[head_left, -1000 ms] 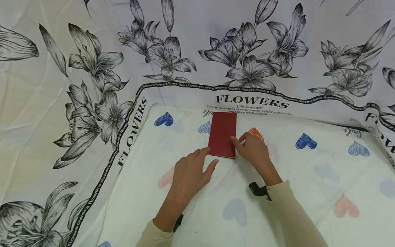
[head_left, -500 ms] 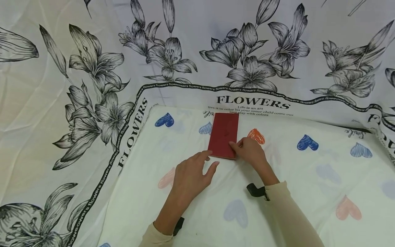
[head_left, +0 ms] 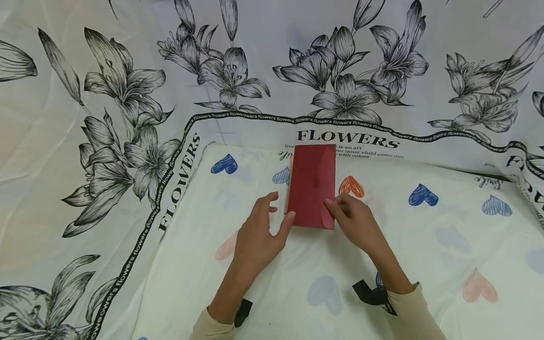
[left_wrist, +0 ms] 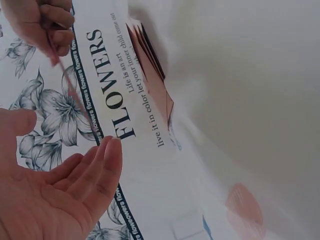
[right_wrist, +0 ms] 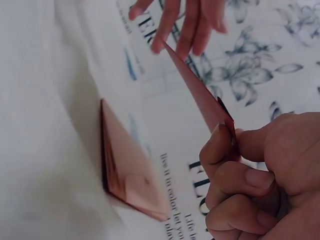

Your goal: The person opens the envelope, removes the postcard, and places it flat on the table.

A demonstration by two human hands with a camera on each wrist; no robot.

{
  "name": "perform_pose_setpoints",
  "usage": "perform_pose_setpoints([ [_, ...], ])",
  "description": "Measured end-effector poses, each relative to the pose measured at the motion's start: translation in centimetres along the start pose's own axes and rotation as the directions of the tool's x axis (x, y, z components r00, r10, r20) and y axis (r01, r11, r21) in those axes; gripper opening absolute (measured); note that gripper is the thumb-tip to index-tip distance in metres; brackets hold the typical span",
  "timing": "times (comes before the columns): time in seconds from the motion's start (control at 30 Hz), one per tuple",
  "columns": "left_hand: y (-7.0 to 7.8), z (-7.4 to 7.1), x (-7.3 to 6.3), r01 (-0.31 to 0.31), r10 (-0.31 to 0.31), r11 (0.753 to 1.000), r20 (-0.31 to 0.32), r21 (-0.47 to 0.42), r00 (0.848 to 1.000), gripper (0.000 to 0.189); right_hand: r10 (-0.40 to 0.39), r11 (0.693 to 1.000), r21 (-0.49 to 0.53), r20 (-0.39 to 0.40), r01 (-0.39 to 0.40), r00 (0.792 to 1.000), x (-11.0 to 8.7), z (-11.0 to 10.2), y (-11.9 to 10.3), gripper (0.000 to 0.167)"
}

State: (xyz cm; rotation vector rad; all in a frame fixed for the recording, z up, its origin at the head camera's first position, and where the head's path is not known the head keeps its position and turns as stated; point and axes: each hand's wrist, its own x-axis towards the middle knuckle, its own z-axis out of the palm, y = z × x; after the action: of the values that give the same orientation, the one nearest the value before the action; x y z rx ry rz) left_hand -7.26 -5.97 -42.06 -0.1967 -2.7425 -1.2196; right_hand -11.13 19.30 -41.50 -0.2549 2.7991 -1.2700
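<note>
A red envelope [head_left: 312, 184] is held up by its lower right edge, pinched between the thumb and fingers of my right hand [head_left: 354, 219]. In the right wrist view the envelope [right_wrist: 197, 90] shows nearly edge-on, raised above a small stack of red envelopes [right_wrist: 131, 172]. From the head view the raised envelope hides most of that stack. My left hand [head_left: 259, 236] has its fingers spread, and its thumb tip lies right at the envelope's lower left edge. The left wrist view shows this hand [left_wrist: 65, 190] palm up with nothing gripped, its fingertips close to the envelope.
A white cloth with printed hearts [head_left: 382, 264] covers the surface under the hands. Behind and to the left, a sheet with black flower drawings [head_left: 255, 28] rises like a backdrop. Black straps [head_left: 371, 293] sit at both wrists.
My right hand has lifted the top envelope off the stack, bringing it nearer. My left hand's fingers have moved off the stack's lower left corner and spread beside the lifted envelope.
</note>
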Motion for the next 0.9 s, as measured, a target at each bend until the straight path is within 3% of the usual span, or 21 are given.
perform_pose_setpoints([
  [0.1,0.1,0.0,0.0,0.015,-0.010,0.990,0.034,-0.143,0.999,0.067,-0.007,1.000,0.015,-0.011,0.007,1.000,-1.6,-0.3,-1.2,0.037],
  [0.17,0.2,0.0,0.0,0.033,-0.012,0.960,0.077,-0.277,0.997,0.065,-0.010,0.999,0.030,-0.012,0.011,1.000,-2.7,-0.4,-1.9,0.037],
  [0.23,0.4,0.1,-0.1,0.063,-0.014,0.910,0.123,-0.409,0.992,0.060,-0.005,0.999,0.046,-0.010,0.005,1.000,-3.8,-0.3,-2.5,0.036],
  [0.33,0.8,0.2,-0.2,0.129,-0.018,0.805,0.194,-0.579,0.981,0.052,0.008,0.997,0.082,-0.002,-0.008,1.000,-5.4,-0.2,-3.2,0.031],
  [0.4,1.0,0.3,-0.3,0.161,-0.014,0.741,0.226,-0.652,0.974,0.046,0.015,0.995,0.102,-0.001,-0.015,1.000,-6.3,0.0,-3.5,0.028],
  [0.47,1.3,0.4,-0.4,0.181,-0.009,0.700,0.244,-0.691,0.970,0.043,0.019,0.993,0.115,-0.005,-0.019,1.000,-7.1,0.1,-3.7,0.026],
  [0.53,1.4,0.5,-0.4,0.183,-0.005,0.684,0.246,-0.706,0.969,0.040,0.027,0.993,0.120,-0.014,-0.025,1.000,-7.7,0.3,-3.9,0.024],
  [0.67,1.6,0.5,-0.4,0.176,-0.004,0.689,0.240,-0.703,0.971,0.039,0.061,0.991,0.124,-0.025,-0.057,0.998,-8.6,0.7,-4.1,0.024],
  [0.9,1.4,0.4,-0.4,0.163,0.017,0.669,0.234,-0.726,0.972,0.041,0.110,0.986,0.123,-0.011,-0.108,0.994,-9.8,1.0,-4.2,0.027],
])
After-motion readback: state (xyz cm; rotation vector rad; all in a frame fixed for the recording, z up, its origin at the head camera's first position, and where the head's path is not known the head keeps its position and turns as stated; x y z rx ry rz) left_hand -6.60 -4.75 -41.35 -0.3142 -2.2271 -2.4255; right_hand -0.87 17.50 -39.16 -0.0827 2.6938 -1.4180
